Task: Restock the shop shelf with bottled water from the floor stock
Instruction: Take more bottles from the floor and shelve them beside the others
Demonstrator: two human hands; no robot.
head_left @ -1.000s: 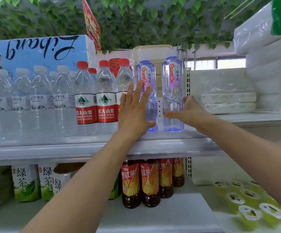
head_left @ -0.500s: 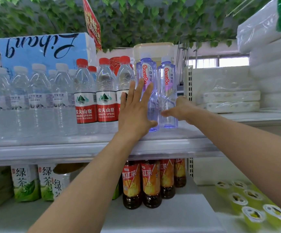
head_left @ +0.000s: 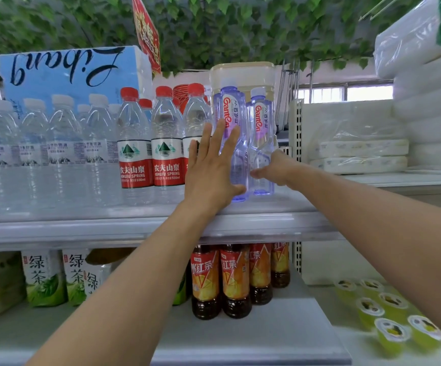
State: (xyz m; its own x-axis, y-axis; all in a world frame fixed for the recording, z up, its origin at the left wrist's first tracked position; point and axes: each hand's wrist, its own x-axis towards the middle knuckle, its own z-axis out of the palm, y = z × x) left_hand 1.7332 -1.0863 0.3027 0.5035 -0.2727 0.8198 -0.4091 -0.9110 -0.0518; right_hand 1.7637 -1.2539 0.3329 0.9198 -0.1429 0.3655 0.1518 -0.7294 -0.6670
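Note:
Two purple-tinted Ganten water bottles stand side by side on the upper shelf (head_left: pixel 135 228). My left hand (head_left: pixel 211 167) lies flat with straight fingers against the front of the left Ganten bottle (head_left: pixel 228 109). My right hand (head_left: pixel 274 169) wraps the lower part of the right Ganten bottle (head_left: pixel 260 120) from the right, with its fingers across the front. The two bottles touch each other. Their bases rest on the shelf near its front edge.
Red-capped Nongfu Spring bottles (head_left: pixel 165 143) and white-capped water bottles (head_left: pixel 63 143) fill the shelf to the left. A blue Libang pack (head_left: pixel 69 72) stands behind them. Wrapped tissue packs (head_left: pixel 356 154) sit right. Below are iced tea bottles (head_left: pixel 233 278), green tea (head_left: pixel 42 278) and jelly cups (head_left: pixel 390 313).
My right hand slid the right Ganten bottle leftward until it met the left one. My left hand stayed flat on the left bottle.

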